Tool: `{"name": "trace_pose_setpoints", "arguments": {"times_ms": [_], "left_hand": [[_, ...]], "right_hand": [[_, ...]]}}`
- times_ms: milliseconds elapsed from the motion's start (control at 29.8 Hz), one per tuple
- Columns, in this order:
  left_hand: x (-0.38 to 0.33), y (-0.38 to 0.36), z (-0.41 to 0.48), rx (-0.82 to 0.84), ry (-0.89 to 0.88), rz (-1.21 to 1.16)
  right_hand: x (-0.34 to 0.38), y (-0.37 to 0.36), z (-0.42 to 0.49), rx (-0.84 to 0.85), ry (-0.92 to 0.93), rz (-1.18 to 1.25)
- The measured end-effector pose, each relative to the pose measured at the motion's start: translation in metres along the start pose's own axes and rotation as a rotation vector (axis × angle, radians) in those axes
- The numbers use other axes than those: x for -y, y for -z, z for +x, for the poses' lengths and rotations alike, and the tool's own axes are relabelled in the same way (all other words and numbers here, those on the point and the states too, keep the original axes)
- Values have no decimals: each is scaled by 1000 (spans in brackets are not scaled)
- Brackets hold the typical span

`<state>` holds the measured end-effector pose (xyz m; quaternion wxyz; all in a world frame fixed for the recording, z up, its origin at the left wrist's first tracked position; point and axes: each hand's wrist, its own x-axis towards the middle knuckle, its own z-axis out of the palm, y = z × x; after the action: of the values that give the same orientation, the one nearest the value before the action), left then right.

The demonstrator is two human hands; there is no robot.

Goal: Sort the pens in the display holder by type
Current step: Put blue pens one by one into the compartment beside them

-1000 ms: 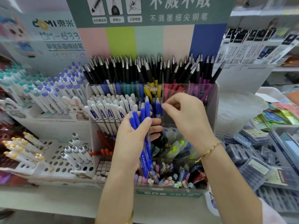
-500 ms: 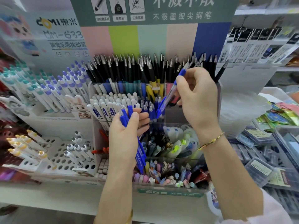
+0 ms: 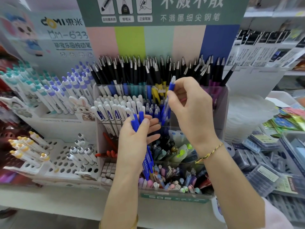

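Directly ahead, a clear display holder with stepped compartments stands on a pale bench, seen from the person's own head looking down over both forearms. The left hand is low and centre-left, its thumb clamping a bundle of blue pens against its fingers. At least 2 tips poke up above the thumb, and the barrels hang down below the palm.

The right hand is higher and to the right, well closed, with thumb and fingertips pinching a single blue pen near its rubber grip. That pen's long axis is close to upright, leaning slightly so its clear tip points up and a little right, in front of the back row of black pens. Its lower end runs down and to the left out of the hand. It ends just beside the left hand's fingertips and just over a cluster of standing blue pens in the middle tier. White pens with blue lettering fill the compartment to the left of that cluster.

So the single pen lies up and to the right of the bundle, roughly parallel to it, with a small gap between them. Judging by this, joining it to the bundle needs only a short travel down and left. The right hand looks the nearer one to the blue compartment.
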<state>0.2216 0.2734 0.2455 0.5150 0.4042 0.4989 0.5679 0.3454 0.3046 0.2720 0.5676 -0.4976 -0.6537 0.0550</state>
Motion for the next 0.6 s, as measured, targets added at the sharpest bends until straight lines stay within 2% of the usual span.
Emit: {"name": "trace_pose_setpoints", "arguments": {"times_ms": [235,403,436,604], "left_hand": [[0,0,-2,0,-9,-6],[-4,4,-1,-44,-63,12],[-5,5,-1,-63,-78,12],[-10,9,-4,-141,-156,34]], "right_hand": [[2,-3,2,-140,23,63],[1,-7,4,24,-35,23],[0,-7,3,8,-38,21],[2,-1,4,-285,-10,43]]}}
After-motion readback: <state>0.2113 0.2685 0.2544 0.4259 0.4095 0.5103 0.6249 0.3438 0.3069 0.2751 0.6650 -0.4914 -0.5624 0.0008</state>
